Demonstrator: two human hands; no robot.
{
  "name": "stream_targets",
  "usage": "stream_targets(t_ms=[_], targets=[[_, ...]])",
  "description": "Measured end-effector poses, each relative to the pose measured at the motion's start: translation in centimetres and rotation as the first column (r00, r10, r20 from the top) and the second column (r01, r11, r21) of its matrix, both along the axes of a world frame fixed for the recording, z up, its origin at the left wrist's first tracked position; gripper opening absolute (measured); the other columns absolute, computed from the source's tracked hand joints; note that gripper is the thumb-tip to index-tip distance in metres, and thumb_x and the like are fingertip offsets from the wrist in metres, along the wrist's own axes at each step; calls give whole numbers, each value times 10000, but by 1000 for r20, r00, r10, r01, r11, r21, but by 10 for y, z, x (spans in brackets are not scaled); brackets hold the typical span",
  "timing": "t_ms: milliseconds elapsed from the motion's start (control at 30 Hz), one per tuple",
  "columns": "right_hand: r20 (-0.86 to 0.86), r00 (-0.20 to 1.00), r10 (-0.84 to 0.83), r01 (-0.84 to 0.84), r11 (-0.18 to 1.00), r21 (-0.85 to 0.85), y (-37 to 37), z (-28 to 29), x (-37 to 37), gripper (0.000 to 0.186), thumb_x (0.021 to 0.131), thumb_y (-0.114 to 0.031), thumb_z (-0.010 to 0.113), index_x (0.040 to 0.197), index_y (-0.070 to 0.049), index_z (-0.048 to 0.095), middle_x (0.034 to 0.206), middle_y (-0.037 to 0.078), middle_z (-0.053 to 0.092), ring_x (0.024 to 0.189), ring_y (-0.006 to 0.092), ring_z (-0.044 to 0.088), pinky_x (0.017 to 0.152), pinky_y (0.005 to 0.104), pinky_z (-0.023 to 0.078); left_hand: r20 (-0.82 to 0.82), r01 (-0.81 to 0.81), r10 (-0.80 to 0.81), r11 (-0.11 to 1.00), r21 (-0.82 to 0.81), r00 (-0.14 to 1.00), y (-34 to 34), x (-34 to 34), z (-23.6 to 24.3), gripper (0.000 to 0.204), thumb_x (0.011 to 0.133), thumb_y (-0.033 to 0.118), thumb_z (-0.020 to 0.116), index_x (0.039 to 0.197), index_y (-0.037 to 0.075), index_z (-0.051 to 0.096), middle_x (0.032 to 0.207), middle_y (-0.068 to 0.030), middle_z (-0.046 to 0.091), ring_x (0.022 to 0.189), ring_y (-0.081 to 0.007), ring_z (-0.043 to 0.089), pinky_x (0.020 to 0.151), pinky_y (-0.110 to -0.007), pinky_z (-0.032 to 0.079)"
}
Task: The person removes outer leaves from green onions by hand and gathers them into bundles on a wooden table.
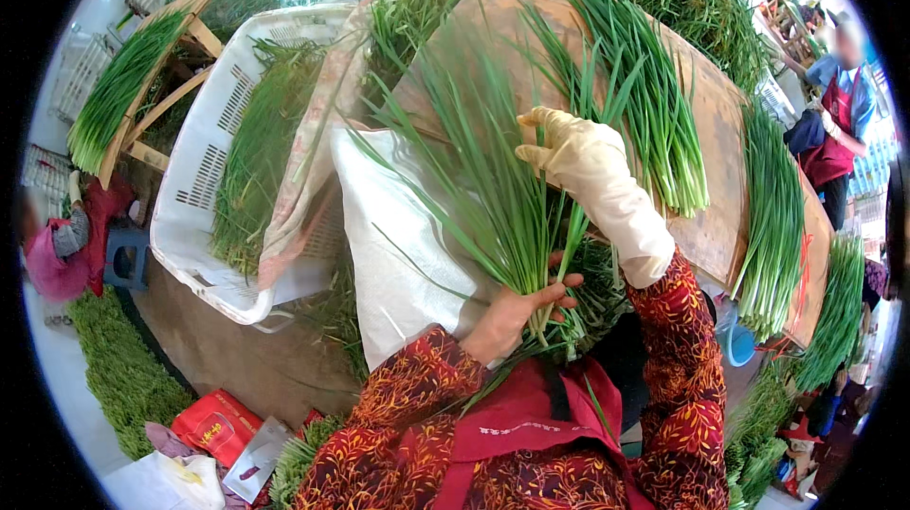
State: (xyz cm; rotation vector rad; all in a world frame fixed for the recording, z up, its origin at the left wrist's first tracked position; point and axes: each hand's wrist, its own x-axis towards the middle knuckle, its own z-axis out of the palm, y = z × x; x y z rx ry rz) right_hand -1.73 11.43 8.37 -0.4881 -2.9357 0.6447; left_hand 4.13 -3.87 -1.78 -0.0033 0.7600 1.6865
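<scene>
Green, slender-leaved stalks [524,254] — one loose bunch — are gripped near their base by the one bare left hand [507,318] I watch remotely. I cannot tell whether the one cream-gloved right hand [583,154], curled beside the leaves, pinches any. One white plastic crate [171,192] stands left; one neat green-and-white bundle [664,140] lies on the brown wooden board [725,169].

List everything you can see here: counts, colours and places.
Held chives: one bunch, green, centre
Chive bundles: several, green with pale stems, on boards
Wooden boards: at least two, brown, right and upper left
Loose greens: several heaps, green, around the edges
Plastic baskets: several, white, largest left of centre
Sack: one, white, centre
Stool: one, blue, left edge
Package: one, red, lower left
Bucket: one, blue, right, partly hidden
Co-workers: at least two, reddish clothing, side edges
Apron: one, dark red, bottom centre
Left hand: one, bare, around the held chives' stems
Right hand: one, cream-gloved, near the leaves
</scene>
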Motion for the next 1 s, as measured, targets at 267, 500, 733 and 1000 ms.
stream_targets(t_ms=[267,500,733,1000], targets=[[-36,983,178,-156,927,342,5,-19,-24,211,694,-226,614,876,-124,588,710,86,581,644,285,563,601,375,443,-59,8,-8,1000,-1,998,0,-1,8,487,794,23,495,1235,67,292,1063,-106,533,749,-117,553,557,-208,451],[-307,945,-117,127,992,13,48,26,-29,165,759,-244,568,878,-133,601,752,14,615,594,156,550,587,284,452,-132,27,-26,1000,3,991,-1,-1,11,493,805,82,513,1242,68,286,1056,-93,538,708,-91,531,538,-182,412],[-217,973,74,-129,958,-255,25,105,93,156,804,-152,501,918,-65,563,716,36,569,587,103,518,511,231,433,-85,-2,10,996,88,996,1,4,0,441,815,163,527,1196,54,334,995,-97,553,621,-66,480,510,-188,395],[-93,983,158,-175,962,-210,-38,41,70,157,754,-174,567,889,-93,578,781,91,593,677,247,589,582,307,469,-246,22,-14,999,34,969,4,9,-10,408,833,213,485,1177,35,357,871,-67,577,581,-55,452,463,-200,392]])
